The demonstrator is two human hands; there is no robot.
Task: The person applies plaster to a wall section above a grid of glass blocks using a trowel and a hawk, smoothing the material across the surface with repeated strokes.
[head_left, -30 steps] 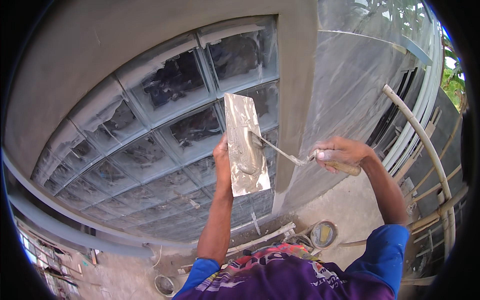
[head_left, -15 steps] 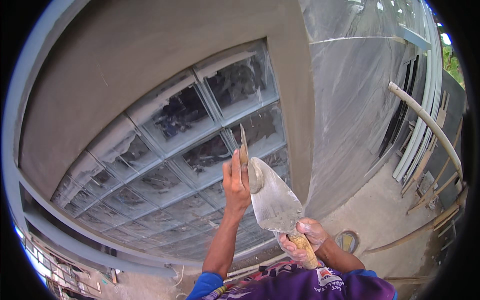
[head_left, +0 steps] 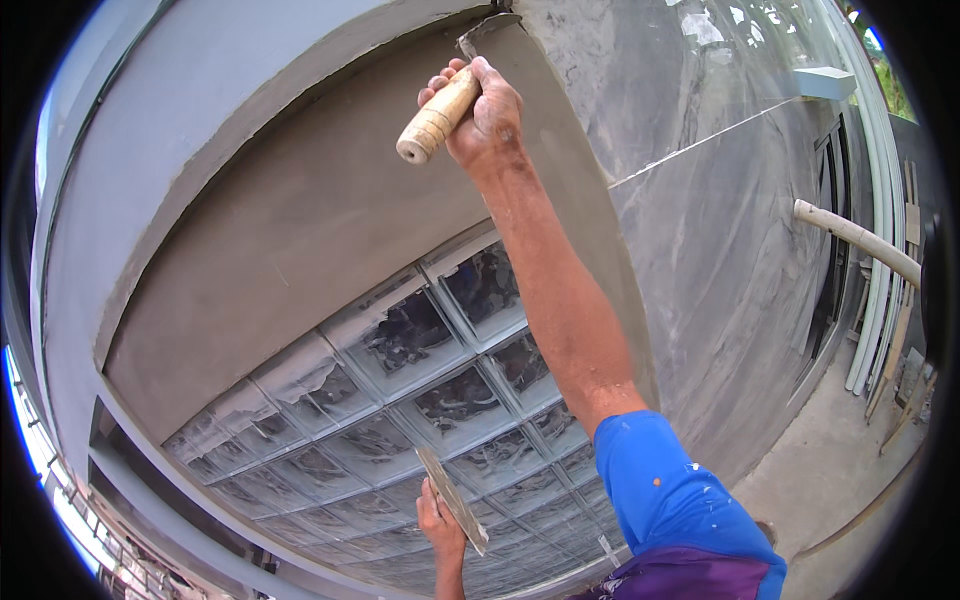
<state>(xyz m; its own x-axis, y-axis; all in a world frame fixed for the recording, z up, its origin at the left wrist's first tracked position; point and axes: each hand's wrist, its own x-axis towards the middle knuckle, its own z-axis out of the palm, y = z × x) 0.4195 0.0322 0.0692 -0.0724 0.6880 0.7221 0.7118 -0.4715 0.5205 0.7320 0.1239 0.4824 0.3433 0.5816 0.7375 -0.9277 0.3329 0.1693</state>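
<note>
My right hand [head_left: 493, 112] is raised high, wrapped round the wooden handle of a trowel [head_left: 437, 118]. The trowel's blade is mostly hidden beyond the fist; its visible part reaches the top corner of the smooth brown-grey plastered wall [head_left: 330, 180], beneath the ledge. Whether the blade touches the wall I cannot tell. Lower down, my left hand [head_left: 441, 522] grips a thin flat plate [head_left: 453, 502], seen nearly edge-on and smeared with grey mortar. This plate is in front of the glass block window [head_left: 455, 400], whose blocks carry whitish smears.
A pale overhanging ledge [head_left: 200, 120] curves along the top and left. On the right stands a grey marbled wall [head_left: 710, 240]. Beyond it a pale curved pole [head_left: 855, 238] juts out near several upright pipes [head_left: 878, 260] and a concrete floor [head_left: 800, 490].
My right hand has lifted the trowel from in front of my chest to the wall's top corner. My left hand, with the plate, is now lower in view. The view has tilted upward.
</note>
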